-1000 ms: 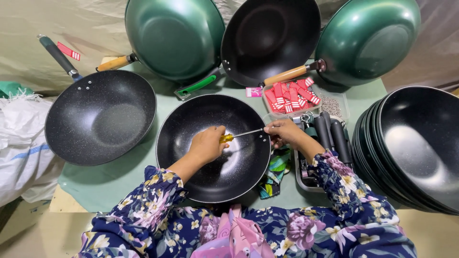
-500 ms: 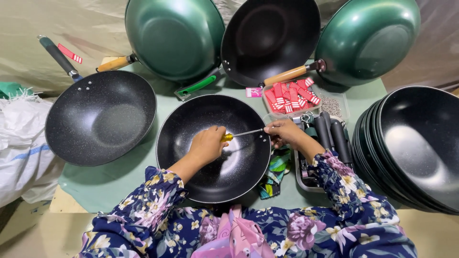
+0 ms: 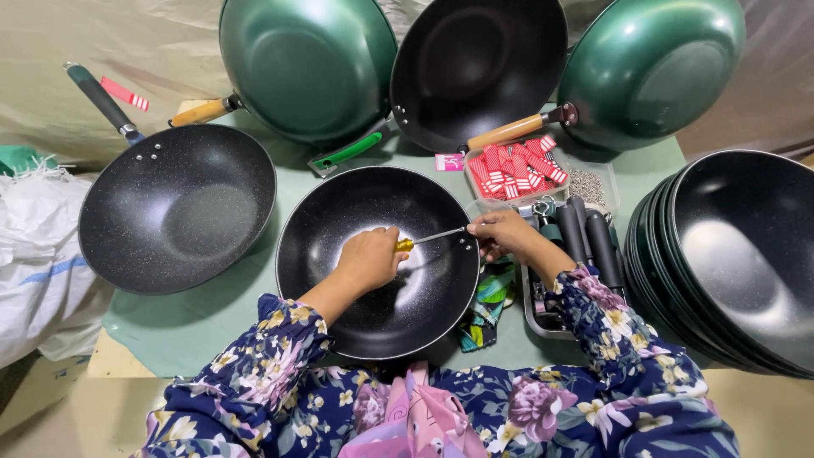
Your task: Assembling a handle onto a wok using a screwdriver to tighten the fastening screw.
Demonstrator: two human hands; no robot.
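A black speckled wok (image 3: 373,305) without a handle lies in front of me on the green table. Inside it, my left hand (image 3: 369,257) grips a yellow-handled screwdriver (image 3: 428,238), whose shaft points right to the wok's right rim. My right hand (image 3: 500,231) pinches that rim where the tip meets it. What its fingers hold there is hidden.
A handled black wok (image 3: 174,212) lies at left. Two green woks (image 3: 301,64) (image 3: 649,68) and a black one (image 3: 479,68) lean at the back. Stacked black woks (image 3: 729,254) stand right. A tray of black handles (image 3: 585,242), red packets (image 3: 513,165) and a white sack (image 3: 34,254) are nearby.
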